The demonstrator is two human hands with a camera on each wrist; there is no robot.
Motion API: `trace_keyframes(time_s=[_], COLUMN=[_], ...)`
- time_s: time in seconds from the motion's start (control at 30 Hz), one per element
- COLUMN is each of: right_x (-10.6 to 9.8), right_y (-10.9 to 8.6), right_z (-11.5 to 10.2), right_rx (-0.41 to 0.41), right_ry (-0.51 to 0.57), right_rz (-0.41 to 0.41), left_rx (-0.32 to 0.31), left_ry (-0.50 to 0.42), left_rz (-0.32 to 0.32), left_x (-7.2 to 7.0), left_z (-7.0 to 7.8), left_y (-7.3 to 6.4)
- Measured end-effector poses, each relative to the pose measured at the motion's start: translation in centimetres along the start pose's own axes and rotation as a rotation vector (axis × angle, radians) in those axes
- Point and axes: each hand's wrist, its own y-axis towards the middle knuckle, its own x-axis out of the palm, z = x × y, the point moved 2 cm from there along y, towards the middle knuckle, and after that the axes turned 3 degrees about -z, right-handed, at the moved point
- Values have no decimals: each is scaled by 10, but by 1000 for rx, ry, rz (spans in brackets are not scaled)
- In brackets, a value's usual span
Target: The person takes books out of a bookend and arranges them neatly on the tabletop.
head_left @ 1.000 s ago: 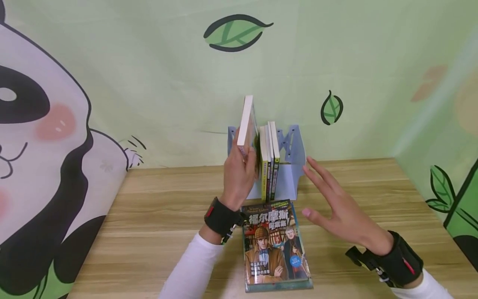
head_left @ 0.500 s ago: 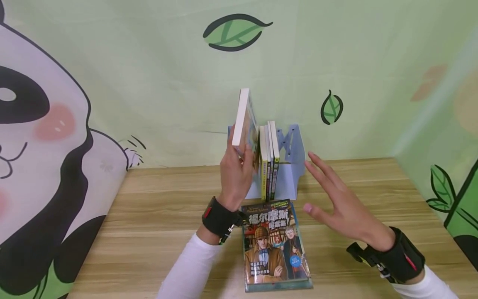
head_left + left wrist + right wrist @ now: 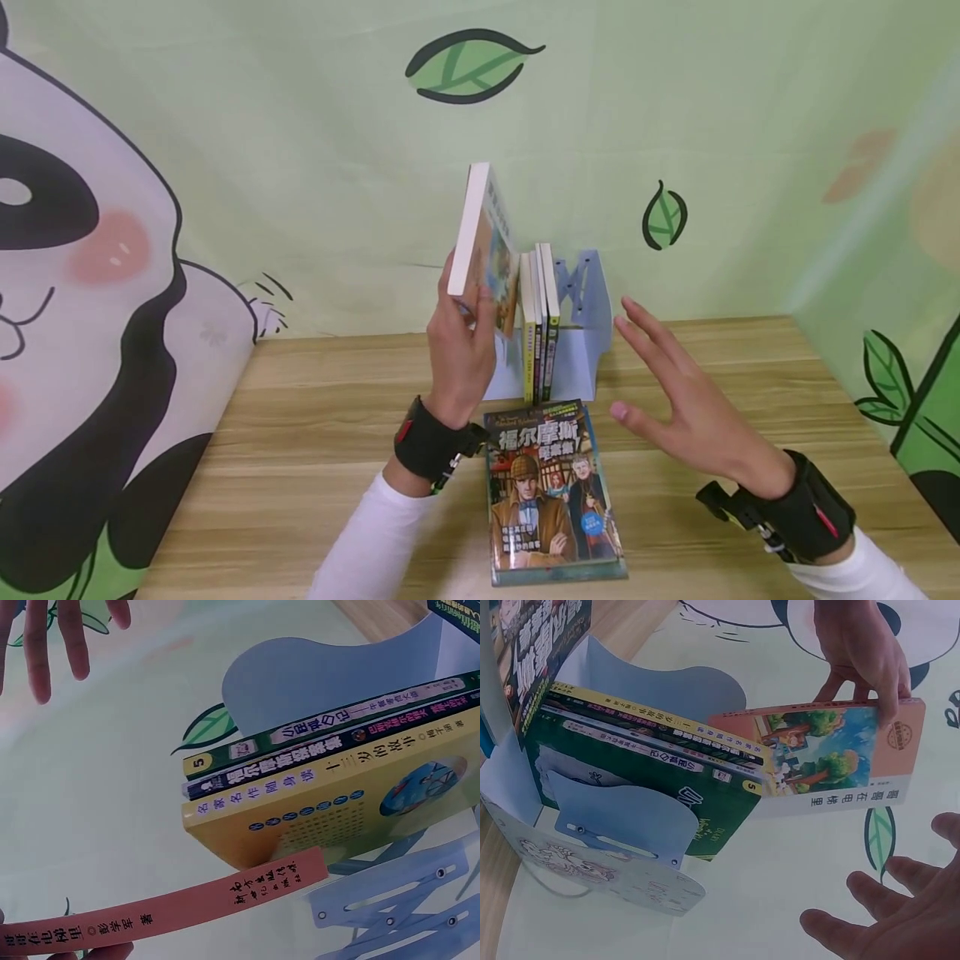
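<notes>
My left hand (image 3: 461, 358) pinches a book with a pink spine (image 3: 195, 909) between thumb and fingers. It holds this book raised and tilted at the left of a pale blue bookend rack (image 3: 595, 296). In the right wrist view the book's cover (image 3: 821, 761) shows a painted scene of trees. Several thin books (image 3: 538, 333) stand upright in the rack, to the right of the raised book. My right hand (image 3: 693, 417) hangs beside the rack's right side with fingers spread, holding nothing.
In front of the rack lies a small stack of books, the top one a detective comic-style cover (image 3: 551, 508). The rack stands on a wood-grain table (image 3: 322, 450). Behind rises a green wall cloth (image 3: 300, 167) printed with leaves and a panda.
My left hand has drawn the book up and to the left, away from the upright books, so more of its cover shows. The right hand has barely shifted.
</notes>
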Motion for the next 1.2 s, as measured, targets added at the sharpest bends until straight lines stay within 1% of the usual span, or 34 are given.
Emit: trace_keyframes(time_s=[0.07, 0.27, 0.37, 0.5, 0.6, 0.97, 1.2], right_x=[0, 1, 0, -3, -5, -6, -7], right_y=[1, 9, 11, 15, 18, 19, 17], right_z=[-1, -7, -9, -13, -17, -21, -23], right_rx=[-5, -54, -77, -107, -122, -141, -131], right_ry=[5, 18, 17, 16, 19, 34, 32], right_rz=[3, 6, 23, 51, 56, 63, 60], left_rx=[13, 75, 101, 116, 121, 169, 206], left_ry=[-1, 14, 4, 8, 16, -15, -77], left_rz=[9, 39, 45, 67, 85, 119, 127], left_x=[-2, -11, -14, -21, -26, -39, -46], left_z=[2, 9, 14, 20, 24, 39, 51], left_y=[0, -2, -4, -5, -6, -17, -22])
